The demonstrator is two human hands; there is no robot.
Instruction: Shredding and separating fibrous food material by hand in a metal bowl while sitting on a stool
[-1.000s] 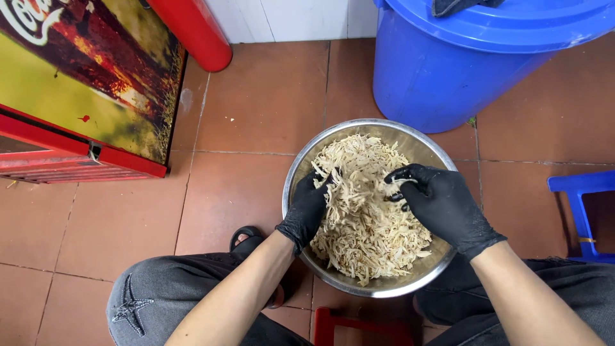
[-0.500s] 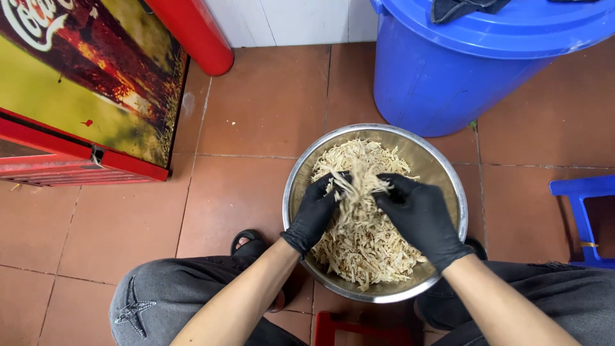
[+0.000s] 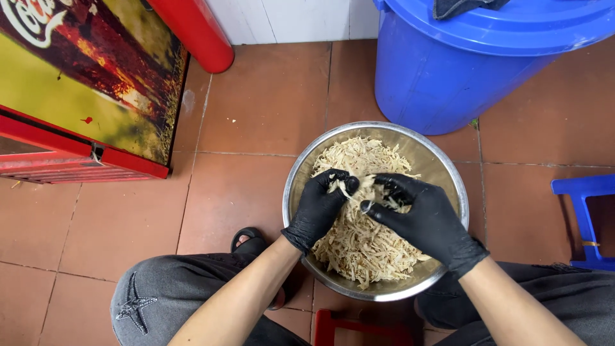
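Stainless steel forms the round bowl (image 3: 448, 186), which sits on the terracotta tile floor (image 3: 256, 115) between the person's knees and holds a heap of pale shredded food (image 3: 359, 250). Both hands wear black gloves and work inside the bowl, close together over the middle of the heap. The left hand (image 3: 320, 208) is curled, its fingertips pinched on a small tuft of shreds near the heap's upper part. The right hand (image 3: 423, 214) lies just beside it, fingers bent and gripping strands of the same tuft, so the two hands are clamped on one clump between them. Bare forearms enter from the lower edge of the view, above grey trouser legs (image 3: 160, 301). A black sandal (image 3: 250, 242) shows just left of the bowl, partly under the left forearm. Behind the bowl, nearly touching its far rim, stands a large blue plastic bin (image 3: 448, 83) with a blue lid (image 3: 532, 25) carrying a dark cloth (image 3: 458, 6). A red cabinet with a printed panel (image 3: 77, 96) occupies the left side, well apart from the bowl, with a red cylinder (image 3: 195, 32) beside it against the white wall. A blue stool (image 3: 586, 211) stands at the right edge. A red stool edge (image 3: 359, 327) shows beneath the bowl's near rim.
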